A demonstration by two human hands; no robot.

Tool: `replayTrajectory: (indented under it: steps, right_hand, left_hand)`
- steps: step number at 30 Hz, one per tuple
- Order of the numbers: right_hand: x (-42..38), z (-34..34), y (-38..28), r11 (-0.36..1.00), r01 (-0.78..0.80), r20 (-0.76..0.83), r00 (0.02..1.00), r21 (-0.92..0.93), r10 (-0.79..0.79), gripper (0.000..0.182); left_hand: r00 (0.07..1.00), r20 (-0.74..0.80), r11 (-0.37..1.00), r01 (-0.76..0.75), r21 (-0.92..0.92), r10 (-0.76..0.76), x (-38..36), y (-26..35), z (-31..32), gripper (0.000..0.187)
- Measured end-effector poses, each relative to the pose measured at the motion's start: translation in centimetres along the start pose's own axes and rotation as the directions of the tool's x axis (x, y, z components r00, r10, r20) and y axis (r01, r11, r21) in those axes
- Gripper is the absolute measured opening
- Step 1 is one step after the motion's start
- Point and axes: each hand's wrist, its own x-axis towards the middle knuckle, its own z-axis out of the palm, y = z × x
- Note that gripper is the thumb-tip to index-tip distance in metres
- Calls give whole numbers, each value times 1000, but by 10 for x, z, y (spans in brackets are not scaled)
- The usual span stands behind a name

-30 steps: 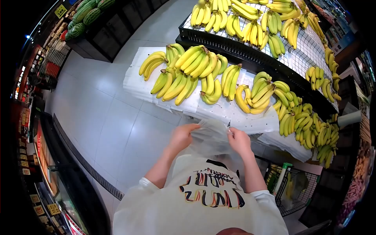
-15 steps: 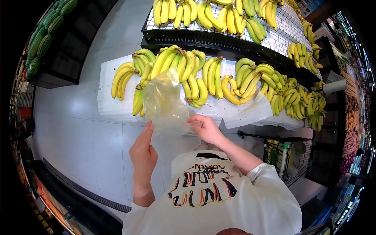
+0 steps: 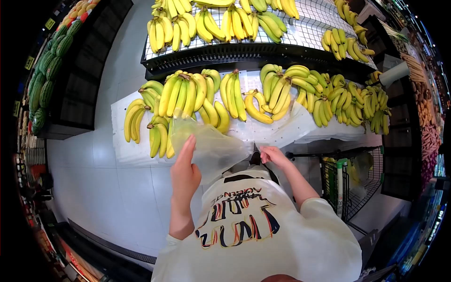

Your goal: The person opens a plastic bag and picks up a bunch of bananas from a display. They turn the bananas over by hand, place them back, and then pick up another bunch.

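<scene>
A thin clear plastic bag (image 3: 213, 145) hangs stretched between my hands in front of my chest. My left hand (image 3: 184, 170) is flat and upright, its fingers pushed against the bag's open side. My right hand (image 3: 273, 156) pinches the bag's other edge. Just beyond the bag, bunches of yellow and greenish bananas (image 3: 188, 94) lie on a low white foam-lined shelf (image 3: 129, 150). The nearest bunch (image 3: 159, 134) sits right behind the bag's far end.
A higher black wire rack (image 3: 305, 35) carries more bananas (image 3: 225, 21). Watermelons (image 3: 49, 66) fill a dark bin at the left. A black shopping cart (image 3: 347, 183) stands at my right, and grey floor tiles (image 3: 94, 178) lie to my left.
The bag went from bunched between both hands to spread open. My left hand let go, then pressed flat into it. The view swung left along the banana shelf.
</scene>
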Motion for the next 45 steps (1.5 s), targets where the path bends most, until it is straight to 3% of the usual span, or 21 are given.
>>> replayTrajectory:
  steps: [2, 3, 4, 5, 6, 7, 10, 13, 16, 19, 22, 25, 30, 34, 36, 38, 39, 40, 41, 42, 45]
  right_hand:
    - [14, -65, 78, 970, -78, -339, 941, -230, -4, 42]
    - [31, -109, 148, 877, -208, -530, 846, -433, -61, 43]
    - [26, -149, 206, 688, -362, -578, 810, -629, -102, 40]
    - [15, -177, 243, 472, -498, -537, 841, -727, 61, 35]
    - [4, -204, 278, 217, -523, -480, 848, -824, 223, 34]
    - [-25, -196, 271, 134, -638, -535, 727, -758, 431, 31]
    - [-50, -173, 268, 540, -461, -418, 884, -704, 209, 25]
    - [-45, -162, 253, 923, -275, -412, 899, -270, 148, 22]
    - [-16, -151, 264, 895, -160, -643, 748, -417, -166, 19]
    - [-6, -145, 237, 780, -358, -689, 714, -514, -127, 18]
    - [-4, -156, 214, 839, -331, -677, 734, -432, -59, 17]
    - [-11, -175, 209, 866, -137, -648, 721, -480, -245, 15]
    - [-26, -202, 229, 873, -163, -566, 811, -459, -147, 13]
    - [-36, -222, 244, 804, -294, -540, 841, -517, -40, 14]
    - [-42, -227, 235, 740, -311, -507, 861, -596, -47, 17]
    - [-43, -237, 222, 750, -395, -515, 853, -531, 85, 18]
    - [-47, -235, 224, 748, -443, -509, 845, -495, 164, 20]
    - [-42, -241, 235, 635, -363, -471, 882, -681, -1, 23]
    - [-36, -247, 244, 652, -350, -475, 880, -673, -17, 23]
    - [-32, -249, 239, 669, -337, -482, 875, -663, -38, 24]
    - [-24, -254, 224, 779, -241, -521, 844, -579, -126, 24]
  left_hand:
    - [999, 34, 999, -29, -26, 30, 9, 10, 9, 77]
    - [998, 47, 998, -43, -39, 44, 13, 14, 13, 76]
    - [997, 48, 998, -54, -38, 56, 17, 17, 17, 76]
    - [997, 47, 997, -64, -37, 65, 21, 19, 21, 75]
    - [996, 47, 997, -72, -34, 74, 23, 23, 23, 75]
    - [996, 51, 995, -75, -72, 79, 25, 26, 26, 73]
    - [981, 114, 983, -142, -115, 155, 33, 37, 36, 69]
    - [930, 227, 957, -287, -42, 289, 40, 43, 55, 66]
    - [896, 274, 933, -358, -21, 350, 49, 50, 77, 60]
    - [894, 298, 939, -343, -31, 336, 52, 56, 96, 54]
    - [888, 282, 929, -368, -35, 363, 58, 59, 108, 50]
    - [898, 265, 936, -333, -111, 351, 60, 69, 120, 48]
    - [948, 237, 937, -128, -324, 212, 57, 77, 144, 47]
    - [972, 223, 953, 140, -268, -80, 56, 82, 162, 45]
    - [986, 141, 952, 130, -278, -93, 51, 69, 176, 47]
    - [990, 94, 965, 128, -231, -109, 45, 52, 186, 51]
    - [974, 129, 960, 210, -184, -188, 39, 56, 183, 51]
    - [952, 159, 949, 285, -134, -263, 36, 60, 180, 51]
    - [928, 181, 934, 345, -89, -326, 37, 63, 178, 51]
    - [939, 150, 928, 332, -168, -309, 32, 58, 183, 55]
    - [986, 102, 977, 148, -154, -133, 27, 42, 190, 59]
